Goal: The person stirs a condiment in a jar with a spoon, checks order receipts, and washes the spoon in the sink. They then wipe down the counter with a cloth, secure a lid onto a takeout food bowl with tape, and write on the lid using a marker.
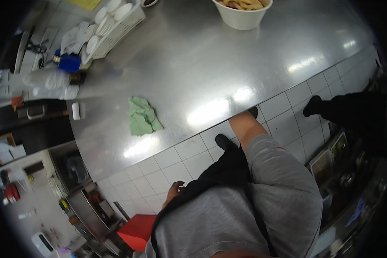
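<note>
My left hand (175, 189) hangs low beside my body, below the table's front edge. Its fingers are loosely apart and hold nothing that I can see. My right forearm (247, 129) comes out of a grey sleeve and passes under the steel table's edge, which hides the right hand. A crumpled green cloth (144, 117) lies on the steel table (172, 64), touched by neither hand. At the far side stands a white bowl (244, 17) of food in pale pieces, partly cut off by the view.
A white basket (116, 34) of stacked white lids or dishes stands at the back left. Near the left edge lies a small white object (75, 111). A red box-like object (137, 232) is beside me. Another person's dark-clothed leg (344, 107) shows at right.
</note>
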Tool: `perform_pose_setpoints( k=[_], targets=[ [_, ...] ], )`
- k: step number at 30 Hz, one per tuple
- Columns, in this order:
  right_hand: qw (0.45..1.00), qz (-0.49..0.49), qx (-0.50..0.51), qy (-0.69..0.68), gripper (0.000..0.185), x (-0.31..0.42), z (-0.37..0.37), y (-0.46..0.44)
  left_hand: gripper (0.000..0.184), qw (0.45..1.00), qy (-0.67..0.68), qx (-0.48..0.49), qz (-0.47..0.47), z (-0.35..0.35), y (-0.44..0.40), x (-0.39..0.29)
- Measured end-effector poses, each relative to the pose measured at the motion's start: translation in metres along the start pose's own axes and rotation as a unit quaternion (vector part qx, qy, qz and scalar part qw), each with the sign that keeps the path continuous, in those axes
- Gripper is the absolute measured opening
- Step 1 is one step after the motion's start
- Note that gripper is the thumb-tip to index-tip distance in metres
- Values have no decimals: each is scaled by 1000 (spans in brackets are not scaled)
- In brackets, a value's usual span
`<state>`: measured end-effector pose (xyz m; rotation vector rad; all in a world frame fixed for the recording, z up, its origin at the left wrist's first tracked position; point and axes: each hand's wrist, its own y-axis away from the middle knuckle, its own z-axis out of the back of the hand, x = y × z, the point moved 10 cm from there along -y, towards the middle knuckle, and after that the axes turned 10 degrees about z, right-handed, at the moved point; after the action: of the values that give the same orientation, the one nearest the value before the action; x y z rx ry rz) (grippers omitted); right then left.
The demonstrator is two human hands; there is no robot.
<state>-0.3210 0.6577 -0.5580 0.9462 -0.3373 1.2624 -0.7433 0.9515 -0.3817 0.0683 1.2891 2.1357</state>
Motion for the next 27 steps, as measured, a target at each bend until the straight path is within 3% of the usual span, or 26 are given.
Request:
perform_pose_setpoints(
  k=[1, 5, 10, 13, 16, 18, 19, 21, 23, 25, 27],
  targets=[
    [1000, -5, -3, 9, 28, -3, -1, -2, 27, 999, 35, -3, -7, 6, 4, -21],
    [999, -12, -6, 43, 27, -9, -10, -4, 30, 998, -42, 45, -14, -12, -21, -2],
    [996, 1, 2, 84, 25, -13, -5, 3, 32, 997, 16, 74, 0, -11, -9, -16],
    [993, 39, 10, 110, 24, -3, 11, 17, 33, 990, 71, 120, -18, -12, 1, -55],
    [983, 139, 37, 118, 24, 23, 47, 58, 34, 966, 144, 207, -61, -12, 19, -128],
    [952, 242, 190, -9, 23, 50, 70, 117, 34, 936, 181, 283, -100, -7, 38, -189],
    [888, 252, 338, -183, 25, 77, 90, 168, 34, 920, 192, 320, -122, -1, 48, -220],
    [878, 208, 421, -89, 23, 112, 150, 218, 35, 884, 193, 385, -183, 20, 68, -285],
    [866, 261, 413, -102, 23, 177, 225, 239, 40, 841, 161, 432, -283, 53, 89, -352],
    [892, 338, 282, -103, 24, 228, 300, 211, 40, 869, 195, 331, -312, 92, 84, -410],
    [896, 316, 39, -309, 25, 248, 383, 153, 52, 882, 259, 206, -335, 130, 62, -462]
  ],
)
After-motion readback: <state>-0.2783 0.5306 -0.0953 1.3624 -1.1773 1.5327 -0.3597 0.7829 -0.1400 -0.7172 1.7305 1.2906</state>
